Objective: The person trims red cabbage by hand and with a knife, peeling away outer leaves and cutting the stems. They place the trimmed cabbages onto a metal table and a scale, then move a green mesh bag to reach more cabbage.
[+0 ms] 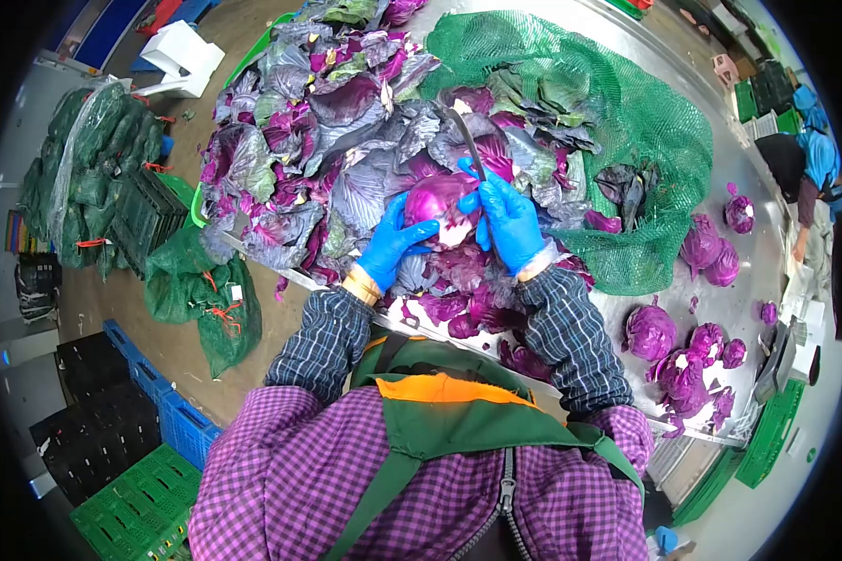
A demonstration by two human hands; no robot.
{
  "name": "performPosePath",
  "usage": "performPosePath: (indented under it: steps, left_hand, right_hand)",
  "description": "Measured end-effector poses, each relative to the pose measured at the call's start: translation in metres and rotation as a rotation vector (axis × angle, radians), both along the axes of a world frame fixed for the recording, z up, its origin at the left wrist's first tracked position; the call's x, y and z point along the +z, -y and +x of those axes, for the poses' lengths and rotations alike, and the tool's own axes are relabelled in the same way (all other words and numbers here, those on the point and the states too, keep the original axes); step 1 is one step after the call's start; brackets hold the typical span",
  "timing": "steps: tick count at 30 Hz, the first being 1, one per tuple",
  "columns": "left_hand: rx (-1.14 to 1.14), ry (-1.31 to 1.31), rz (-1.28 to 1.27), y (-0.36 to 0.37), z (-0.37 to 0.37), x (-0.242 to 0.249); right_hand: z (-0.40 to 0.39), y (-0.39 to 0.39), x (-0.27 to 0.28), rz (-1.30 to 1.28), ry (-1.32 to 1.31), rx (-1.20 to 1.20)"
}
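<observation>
My left hand [388, 247], in a blue glove, is closed around the lower left side of a red cabbage [434, 202]. A pale patch shows on the cabbage's near side. My right hand [511, 222], also gloved in blue, grips a knife [469, 140] whose dark narrow blade points up and away from me. Its fingers are right at the cabbage's right side; the knife handle is hidden in them. Loose purple and grey-green cabbage leaves [346, 187] lie heaped around both hands, with torn purple pieces [458, 304] below them.
Green netting [627, 103] spreads over the metal table [589, 323]. Several trimmed cabbages [649, 332] sit at the right. Filled green net bags [225, 313] stand on the floor at the left, near blue and green crates [140, 500]. Another person [819, 159] is at the far right.
</observation>
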State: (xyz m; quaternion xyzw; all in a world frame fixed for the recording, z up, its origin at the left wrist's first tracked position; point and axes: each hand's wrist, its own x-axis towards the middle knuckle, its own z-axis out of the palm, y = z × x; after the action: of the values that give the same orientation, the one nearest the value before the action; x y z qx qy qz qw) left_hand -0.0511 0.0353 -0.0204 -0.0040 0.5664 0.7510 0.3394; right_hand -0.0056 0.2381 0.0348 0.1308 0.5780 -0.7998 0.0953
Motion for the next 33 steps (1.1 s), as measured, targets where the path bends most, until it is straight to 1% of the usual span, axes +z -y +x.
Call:
performPosePath:
  steps: [2, 3, 4, 6, 7, 8, 10, 11, 12, 14, 15, 16, 18, 19, 20, 21, 22, 23, 24, 26, 28, 29, 30, 31, 32, 33]
  left_hand:
    - [0.009, 0.106, -0.059, 0.002, -0.002, 0.004]
    - [0.026, 0.192, -0.004, 0.002, -0.006, 0.004]
    - [0.025, 0.194, -0.003, 0.001, -0.007, 0.005]
    - [0.029, 0.238, 0.042, -0.004, -0.008, 0.007]
    - [0.036, 0.243, 0.03, -0.008, -0.008, 0.009]
    - [0.032, 0.24, 0.029, -0.013, -0.006, 0.013]
    - [0.051, 0.135, -0.215, -0.024, -0.004, 0.022]
    - [0.075, 0.094, -0.107, -0.025, -0.009, 0.015]
    - [0.075, 0.096, -0.109, -0.023, -0.008, 0.008]
    - [0.093, 0.081, -0.167, -0.021, -0.005, 0.004]
    - [0.091, 0.083, -0.166, -0.021, -0.005, 0.001]
    - [0.083, 0.041, -0.147, -0.021, -0.005, -0.003]
    - [0.075, 0.001, -0.121, -0.023, -0.004, -0.01]
    - [0.044, -0.117, -0.185, -0.023, -0.004, -0.013]
    - [0.014, -0.237, -0.248, -0.024, -0.005, -0.013]
    - [0.007, -0.153, -0.231, -0.023, -0.005, 0.0]
    - [0.007, -0.157, -0.23, -0.019, -0.007, -0.003]
    - [-0.03, -0.293, -0.146, -0.013, -0.009, -0.011]
    - [-0.068, -0.425, -0.063, -0.009, -0.009, -0.011]
    - [-0.086, -0.414, -0.017, -0.002, -0.009, -0.009]
    - [-0.146, -0.197, 0.262, 0.004, -0.011, -0.001]
    - [-0.159, -0.118, 0.326, 0.005, -0.009, 0.006]
    - [-0.159, -0.12, 0.326, 0.007, -0.009, 0.01]
    - [-0.142, -0.057, 0.398, 0.009, -0.009, 0.013]
    - [-0.126, 0.006, 0.469, 0.011, -0.008, 0.015]
    - [-0.105, 0.029, 0.537, 0.011, -0.007, 0.017]
  right_hand:
    - [-0.005, 0.007, -0.013, 0.361, -0.421, -0.076]
    - [-0.001, 0.005, -0.009, 0.413, -0.414, -0.023]
    - [-0.001, 0.002, -0.012, 0.414, -0.412, -0.024]
    - [-0.005, -0.006, -0.019, 0.701, -0.486, 0.057]
    - [-0.006, -0.007, -0.023, 0.647, -0.419, 0.111]
    - [-0.005, -0.003, -0.027, 0.567, -0.425, 0.129]
    - [-0.006, 0.007, -0.037, 0.74, -0.477, 0.126]
    - [-0.011, 0.009, -0.036, 0.714, -0.429, 0.085]
    - [-0.013, 0.005, -0.035, 0.712, -0.427, 0.085]
    - [-0.016, -0.008, -0.027, 1.002, -0.346, 0.09]
    - [-0.018, -0.013, -0.024, 1.018, -0.361, 0.145]
    - [-0.02, -0.016, -0.024, 1.019, -0.355, 0.144]
    - [-0.025, -0.022, -0.022, 1.146, -0.286, 0.258]
    - [-0.026, -0.023, -0.021, 1.138, -0.301, 0.241]
    - [-0.03, -0.028, -0.03, 1.142, -0.305, 0.24]
    - [-0.035, -0.033, -0.045, 0.918, -0.271, 0.109]
    - [-0.039, -0.038, -0.06, 0.69, -0.235, -0.018]
    - [-0.037, -0.038, -0.034, 0.378, 0.064, -0.12]
    - [-0.041, -0.042, -0.035, 0.255, 0.065, -0.234]
    - [-0.037, -0.056, -0.034, 0.211, 0.153, -0.308]
    - [-0.029, -0.06, -0.038, 0.163, 0.221, -0.413]
    - [-0.023, -0.061, -0.045, 0.088, 0.194, -0.477]
    - [-0.016, -0.061, -0.049, 0.012, 0.165, -0.541]
    - [-0.007, -0.061, -0.053, -0.043, 0.184, -0.528]
    - [0.0, -0.047, -0.034, 0.027, 0.084, -0.487]
    - [0.006, -0.037, -0.023, -0.056, 0.072, -0.355]
